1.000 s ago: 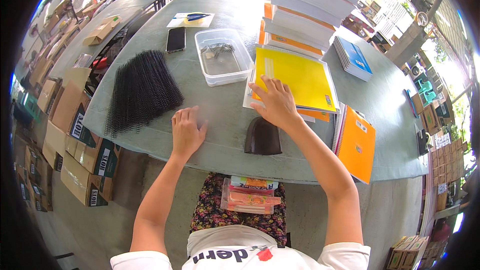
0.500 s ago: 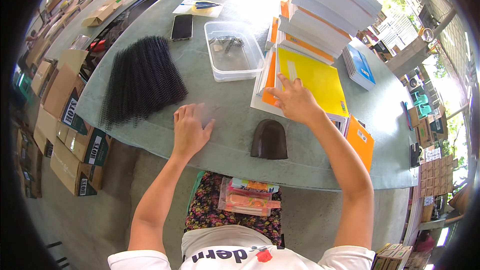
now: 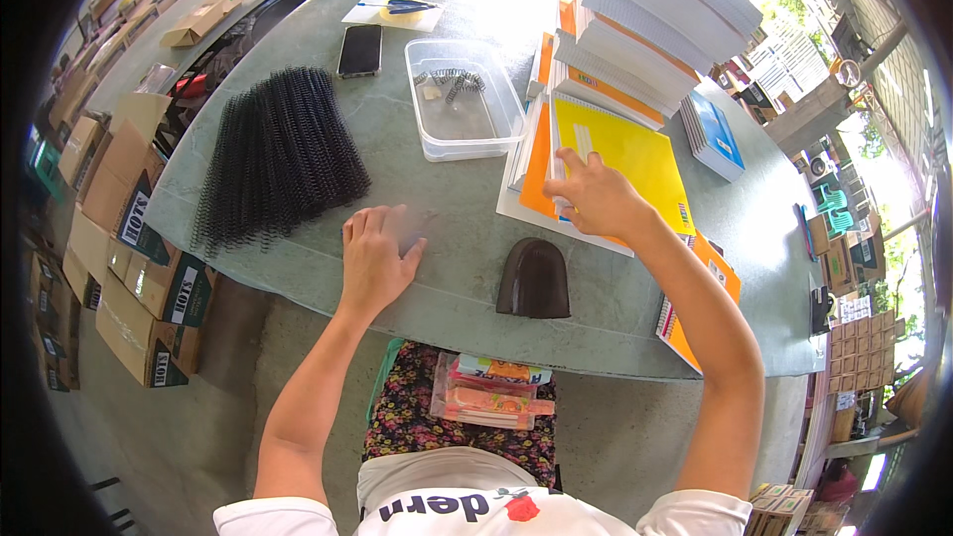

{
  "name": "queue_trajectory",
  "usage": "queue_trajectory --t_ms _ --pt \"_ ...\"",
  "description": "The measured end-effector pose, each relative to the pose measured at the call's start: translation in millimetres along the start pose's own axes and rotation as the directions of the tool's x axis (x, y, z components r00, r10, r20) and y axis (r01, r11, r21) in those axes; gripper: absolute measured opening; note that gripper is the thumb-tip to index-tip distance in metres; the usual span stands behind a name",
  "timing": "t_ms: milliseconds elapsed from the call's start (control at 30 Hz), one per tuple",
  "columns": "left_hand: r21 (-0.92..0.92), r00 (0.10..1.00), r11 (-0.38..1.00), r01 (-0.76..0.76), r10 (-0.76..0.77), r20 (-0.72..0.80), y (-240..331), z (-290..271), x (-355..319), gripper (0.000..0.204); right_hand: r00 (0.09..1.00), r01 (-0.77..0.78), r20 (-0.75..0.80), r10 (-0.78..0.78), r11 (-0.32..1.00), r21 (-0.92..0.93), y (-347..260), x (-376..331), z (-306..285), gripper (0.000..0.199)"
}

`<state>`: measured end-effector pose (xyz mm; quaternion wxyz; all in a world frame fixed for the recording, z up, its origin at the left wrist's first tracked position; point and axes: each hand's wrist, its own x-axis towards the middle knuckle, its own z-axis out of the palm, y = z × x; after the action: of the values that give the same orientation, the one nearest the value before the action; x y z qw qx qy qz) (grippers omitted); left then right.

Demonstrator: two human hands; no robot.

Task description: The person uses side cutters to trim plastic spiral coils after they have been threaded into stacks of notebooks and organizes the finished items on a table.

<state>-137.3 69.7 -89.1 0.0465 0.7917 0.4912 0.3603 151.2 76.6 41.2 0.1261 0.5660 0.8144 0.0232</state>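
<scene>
My left hand [image 3: 379,256] rests on the table, fingers spread, near its front edge; nothing is in it. Just beyond lies a bundle of black spiral binding coils [image 3: 283,154]. My right hand [image 3: 601,197] is at the left edge of a yellow-covered notebook [image 3: 640,154], its fingers curled over that edge; the thumb is partly hidden. An orange cover [image 3: 536,179] shows beside the yellow one. Under my right forearm lies an orange spiral notebook [image 3: 685,333]. Between my hands sits a dark brown, round-topped block [image 3: 534,280].
A tall stack of unbound books [image 3: 645,30] rises behind the yellow notebook, with blue books [image 3: 715,134] to its right. A clear plastic tub [image 3: 467,144] holds short coil pieces. Farther back lie a phone [image 3: 359,51] and blue-handled pliers [image 3: 409,7]. Cardboard boxes [image 3: 149,308] stand left of the table.
My right hand has shifted slightly right and nearer, its fingers more curled. The orange spiral notebook under my right forearm has moved nearer and left, baring its coil. My left hand stays put.
</scene>
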Motion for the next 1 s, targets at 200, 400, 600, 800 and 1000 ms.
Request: queue_trajectory --t_ms 200,400,600,800,1000 --pt "-0.033 1.000 0.999 0.014 -0.014 -0.005 0.8 -0.3 0.2 0.044 0.997 0.012 0.076 -0.029 0.975 0.224 18.0 2.9 -13.9 0.025" --pt "-0.050 1.000 0.999 0.004 -0.005 -0.022 0.3 1.1 0.3 0.044 0.997 0.068 0.015 -0.076 0.956 0.285 23.0 2.6 -7.7 0.025" --pt "-0.043 1.000 0.999 0.024 -0.025 -0.016 -0.9 0.7 -0.6 0.044 0.994 0.104 0.014 -0.109 0.973 0.206 23.2 7.0 -4.6 0.028" --pt "0.090 0.988 0.988 -0.125 0.132 -0.080 45.1 -3.4 -4.0 0.045 0.993 0.113 0.006 -0.115 0.980 0.166 21.5 7.1 -3.9 0.028" --pt "-0.465 0.953 0.878 0.111 0.040 0.302 108.6 22.7 -7.4 0.040 0.994 0.109 0.004 -0.110 0.983 0.145 21.4 6.6 -4.3 0.022"
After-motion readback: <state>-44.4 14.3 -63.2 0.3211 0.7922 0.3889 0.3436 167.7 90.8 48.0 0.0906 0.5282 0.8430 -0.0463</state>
